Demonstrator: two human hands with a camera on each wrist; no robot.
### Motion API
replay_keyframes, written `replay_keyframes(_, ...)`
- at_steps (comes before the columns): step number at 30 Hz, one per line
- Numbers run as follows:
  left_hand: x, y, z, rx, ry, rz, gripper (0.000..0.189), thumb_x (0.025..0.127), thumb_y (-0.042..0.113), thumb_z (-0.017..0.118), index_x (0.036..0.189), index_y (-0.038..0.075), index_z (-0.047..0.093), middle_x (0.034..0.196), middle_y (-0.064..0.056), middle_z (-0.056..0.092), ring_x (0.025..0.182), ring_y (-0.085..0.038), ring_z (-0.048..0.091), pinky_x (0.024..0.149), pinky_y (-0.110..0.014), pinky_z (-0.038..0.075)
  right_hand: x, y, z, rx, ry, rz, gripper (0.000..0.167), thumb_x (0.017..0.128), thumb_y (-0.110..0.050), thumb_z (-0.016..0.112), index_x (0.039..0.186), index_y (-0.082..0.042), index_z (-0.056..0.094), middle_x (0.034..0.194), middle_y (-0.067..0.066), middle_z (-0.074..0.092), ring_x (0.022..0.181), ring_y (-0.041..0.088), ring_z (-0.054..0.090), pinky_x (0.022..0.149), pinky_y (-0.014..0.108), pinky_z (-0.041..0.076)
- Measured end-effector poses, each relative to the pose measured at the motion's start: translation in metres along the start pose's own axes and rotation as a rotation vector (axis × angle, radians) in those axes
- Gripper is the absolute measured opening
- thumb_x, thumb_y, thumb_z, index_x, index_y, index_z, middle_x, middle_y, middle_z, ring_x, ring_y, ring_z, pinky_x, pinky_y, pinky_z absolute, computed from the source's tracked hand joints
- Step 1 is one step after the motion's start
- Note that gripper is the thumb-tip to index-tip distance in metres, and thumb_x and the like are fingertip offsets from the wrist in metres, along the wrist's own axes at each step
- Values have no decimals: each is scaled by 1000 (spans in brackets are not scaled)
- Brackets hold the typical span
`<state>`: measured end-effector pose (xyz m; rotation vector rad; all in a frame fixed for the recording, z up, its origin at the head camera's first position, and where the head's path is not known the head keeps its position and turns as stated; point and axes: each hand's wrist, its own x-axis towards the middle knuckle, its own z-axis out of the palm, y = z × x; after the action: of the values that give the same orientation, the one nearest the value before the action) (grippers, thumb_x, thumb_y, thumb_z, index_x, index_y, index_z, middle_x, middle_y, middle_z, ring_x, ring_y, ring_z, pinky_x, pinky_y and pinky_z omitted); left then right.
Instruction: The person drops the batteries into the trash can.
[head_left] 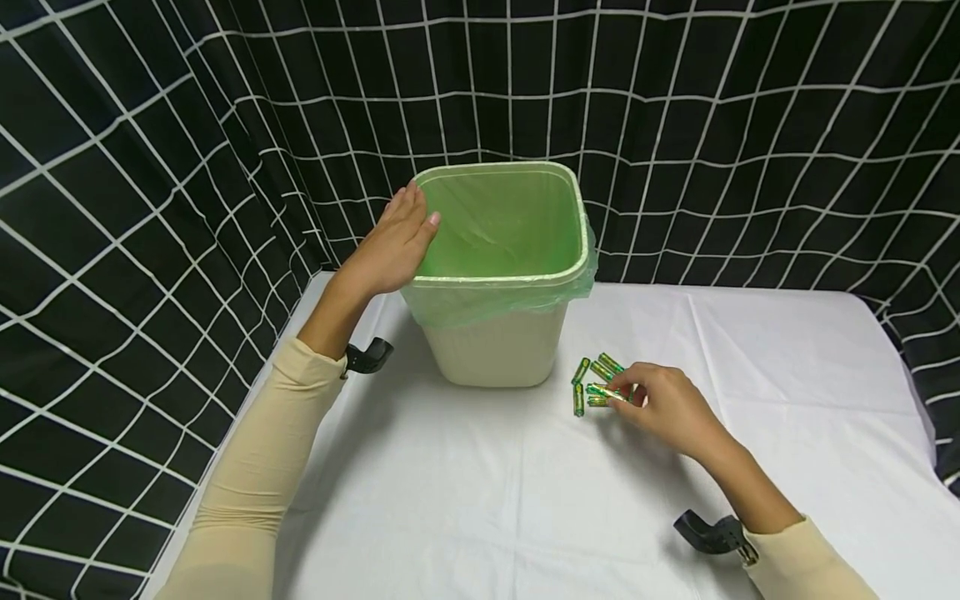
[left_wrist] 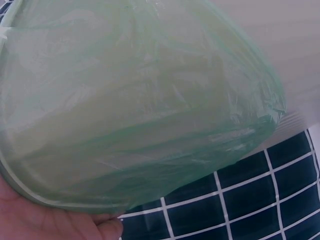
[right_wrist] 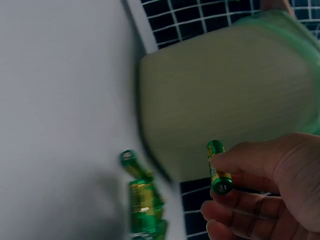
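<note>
My right hand (head_left: 663, 408) pinches one green and gold battery (right_wrist: 218, 167) between thumb and fingers, seen in the right wrist view above the table. Several more batteries (head_left: 578, 400) of the same kind lie in a loose group just below and beside that hand. A pale bin (head_left: 495, 346) stands upright at the back, lined with a thin green bag (head_left: 498, 208) folded over its rim. My left hand (head_left: 397, 242) rests on the bin's left rim with its fingers straight; in the left wrist view the palm (left_wrist: 60, 222) lies along the outside of the rim.
A white cloth (head_left: 465, 483) covers the table under the bin and batteries. Black curtains with a white grid (head_left: 675, 125) hang behind and along the left side. A black wrist camera mount (head_left: 712, 533) juts from each sleeve.
</note>
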<state>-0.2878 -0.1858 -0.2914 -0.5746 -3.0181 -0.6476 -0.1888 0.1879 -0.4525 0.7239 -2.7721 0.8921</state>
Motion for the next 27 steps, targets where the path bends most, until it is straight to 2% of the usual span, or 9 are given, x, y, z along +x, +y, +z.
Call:
replay_keyframes(13,0,1,-1,35,-15,1,68,112,41,16,158,-8,4,168,-19,-5,155,-25,-13,125,-35,-7,16,-30,-40,-57,151,-143,15,82,-3,80,94,-12,78,84,-8,69,66,8,60,56,26,46)
replay_keyframes(19,-1,2,-1,90,-13,6,69,112,41,16,158,-8,3,168,-20,-8,155,-26,-14,125,-36,-7,20,-37,-48,-65,167,-175,15,82,-4,81,93,-12,78,83,-8,69,67,7,60,56,25,47)
replay_keyframes(27,1,6,-2,191,31,48,70,111,44,16,159,-5,1,168,-15,-12,154,-23,-16,125,-35,-8,22,-42,-53,-83,168,-177,13,82,-6,82,94,-11,78,83,-7,68,68,7,59,56,27,48)
